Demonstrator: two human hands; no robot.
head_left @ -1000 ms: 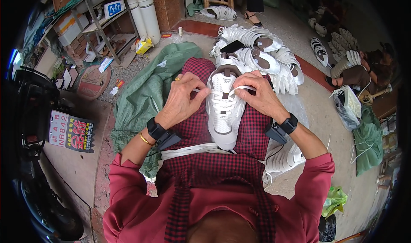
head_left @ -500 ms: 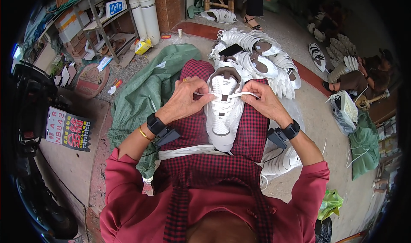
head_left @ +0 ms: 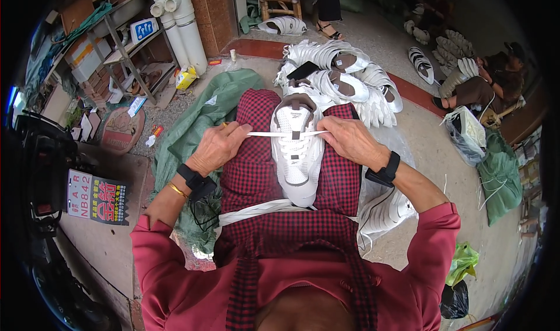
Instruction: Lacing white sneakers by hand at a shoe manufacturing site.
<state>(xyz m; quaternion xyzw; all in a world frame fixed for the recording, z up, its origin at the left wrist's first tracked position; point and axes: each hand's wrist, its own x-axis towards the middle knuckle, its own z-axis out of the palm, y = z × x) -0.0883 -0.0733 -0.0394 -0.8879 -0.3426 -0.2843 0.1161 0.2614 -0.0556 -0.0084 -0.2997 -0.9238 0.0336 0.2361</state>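
Note:
A white shoe upper (head_left: 296, 156) with a dark brown lining lies across my lap, on a red-and-black checked apron (head_left: 248, 167). A white shoelace (head_left: 262, 134) runs straight across it, near the tongue. My left hand (head_left: 220, 145) pinches one end of the lace, out to the left of the shoe. My right hand (head_left: 348, 137) is closed on the other end, close by the shoe's right side. Between the two hands the lace is taut. A bundle of white laces (head_left: 256, 212) lies over my waist.
Stacked white shoe uppers (head_left: 341, 68) with a black phone (head_left: 304, 70) on them stand just beyond my knees. A green sack (head_left: 224, 92) is left of my legs. More uppers (head_left: 388, 214) lie at my right. A co-worker (head_left: 496, 77) sits at the far right, another person's legs (head_left: 326, 7) at the back.
My left hand has moved out to the left, drawing the lace straight and tight. My right hand has come slightly left. The whole scene has shifted a little as the head turned.

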